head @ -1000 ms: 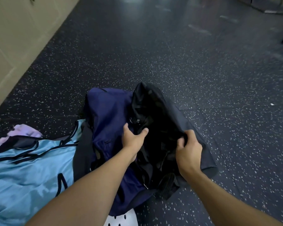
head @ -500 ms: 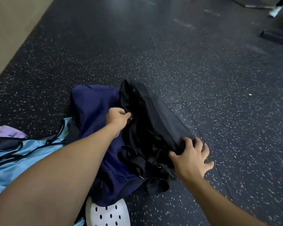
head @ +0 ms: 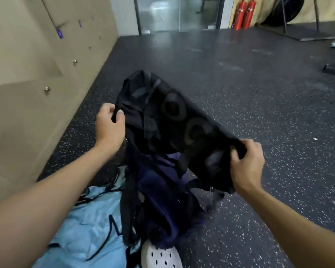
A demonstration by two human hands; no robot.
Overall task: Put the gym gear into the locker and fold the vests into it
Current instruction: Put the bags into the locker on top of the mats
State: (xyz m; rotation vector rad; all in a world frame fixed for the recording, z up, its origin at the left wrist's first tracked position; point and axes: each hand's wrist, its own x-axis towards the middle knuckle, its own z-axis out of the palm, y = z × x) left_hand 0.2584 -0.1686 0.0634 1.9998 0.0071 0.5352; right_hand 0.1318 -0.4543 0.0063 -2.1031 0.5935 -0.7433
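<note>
The left hand (head: 109, 125) is clenched on the left edge of a black garment (head: 172, 122), thumb on top and fingers curled under a bunched fold. The right hand (head: 247, 165) grips the opposite edge the same way, lower and nearer, so the cloth hangs stretched between the two on a slant, high at the left and dropping to the right. It is held up in the middle of the scene, off the floor (head: 259, 103).

The garment is thin and dark, a little blurred, with faint grey ring-shaped marks across its spread face and some flat grey bands near its upper far end. What kind of garment it is cannot be told.

Below it, between the forearms, navy fabric (head: 159, 200) hangs in deep folds with black straps trailing down; whether it is joined to the black piece is unclear. Just left of it, near, a light blue vest (head: 85, 229) with black trim lies crumpled on the floor. A white clog (head: 161, 256) with dark holes shows at the near edge, under the navy folds.

Beige lockers (head: 27, 74) with small metal knobs run along the left. The floor is dark and speckled. Far off stand a glass door (head: 162, 12) and, to its right, two red fire extinguishers (head: 245, 14).
</note>
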